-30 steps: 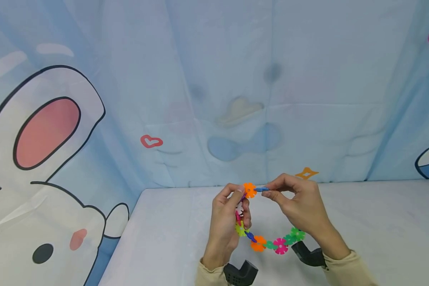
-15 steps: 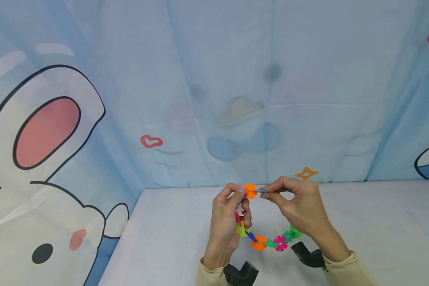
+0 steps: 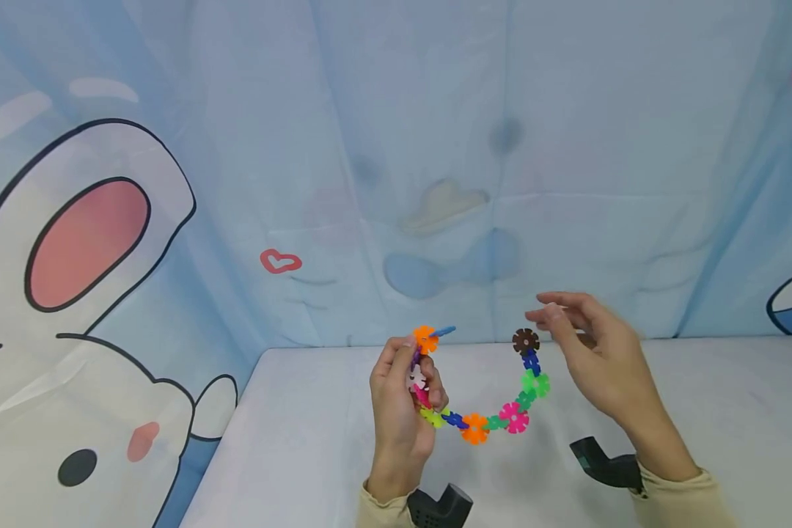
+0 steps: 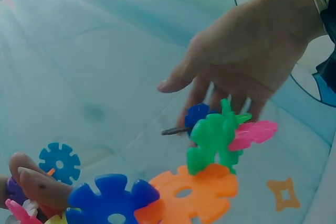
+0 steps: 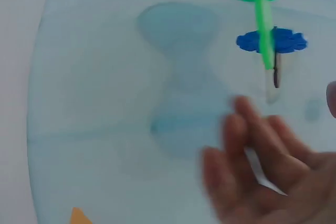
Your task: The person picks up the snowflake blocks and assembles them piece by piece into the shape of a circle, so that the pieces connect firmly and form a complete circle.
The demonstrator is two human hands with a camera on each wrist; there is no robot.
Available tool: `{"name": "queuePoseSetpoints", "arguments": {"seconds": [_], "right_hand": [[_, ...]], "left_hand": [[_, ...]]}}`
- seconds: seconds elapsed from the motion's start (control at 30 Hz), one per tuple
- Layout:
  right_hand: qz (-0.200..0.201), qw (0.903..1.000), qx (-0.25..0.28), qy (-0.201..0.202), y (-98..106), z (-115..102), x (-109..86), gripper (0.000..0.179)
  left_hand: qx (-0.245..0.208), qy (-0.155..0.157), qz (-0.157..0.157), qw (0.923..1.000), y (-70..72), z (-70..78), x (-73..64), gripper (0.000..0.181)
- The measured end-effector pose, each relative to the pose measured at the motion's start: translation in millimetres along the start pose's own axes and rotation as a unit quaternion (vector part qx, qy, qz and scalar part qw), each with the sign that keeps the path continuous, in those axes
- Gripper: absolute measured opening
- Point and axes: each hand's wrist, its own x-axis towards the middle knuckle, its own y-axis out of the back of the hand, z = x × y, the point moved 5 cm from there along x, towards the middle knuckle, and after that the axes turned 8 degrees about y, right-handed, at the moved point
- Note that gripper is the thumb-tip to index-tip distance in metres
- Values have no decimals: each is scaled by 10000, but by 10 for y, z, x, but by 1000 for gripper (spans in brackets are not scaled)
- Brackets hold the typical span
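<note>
A curved chain of interlocking flower-shaped plastic discs hangs from my left hand [image 3: 402,403], whose thumb and fingers grip its left end. Just above that thumb sits an orange disc [image 3: 425,334], with a light blue disc [image 3: 445,331] slotted edge-on at the tip. From there the chain dips through an orange disc [image 3: 475,438] and a pink disc [image 3: 513,427], then rises to a brown disc [image 3: 532,342] at the free right end. My right hand [image 3: 603,363] is beside the brown disc, fingers extended and holding nothing. The right wrist view shows its blurred fingers [image 5: 268,156] below a blue disc [image 5: 249,41].
A white table [image 3: 310,440] lies under the hands. Behind its back edge hangs a light blue curtain [image 3: 343,183] with a cartoon rabbit print. Black wrist mounts [image 3: 441,506] sit at both cuffs.
My right hand has let go of the light blue disc and moved right and up. My left hand has shifted left with the chain, and the brown disc at its right end has come into view.
</note>
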Motion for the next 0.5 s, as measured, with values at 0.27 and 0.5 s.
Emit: {"name": "queuePoseSetpoints", "arguments": {"seconds": [0.27, 0.5], "right_hand": [[-1617, 9638, 1809, -1104, -369, -59, -77, 40], [-788, 9642, 2344, -957, -496, -252, -108, 28]], "left_hand": [[-250, -265, 147, 9992, 10, 36, -6, 23], [-13, -135, -35, 9999, -7, 41, -22, 22]]}}
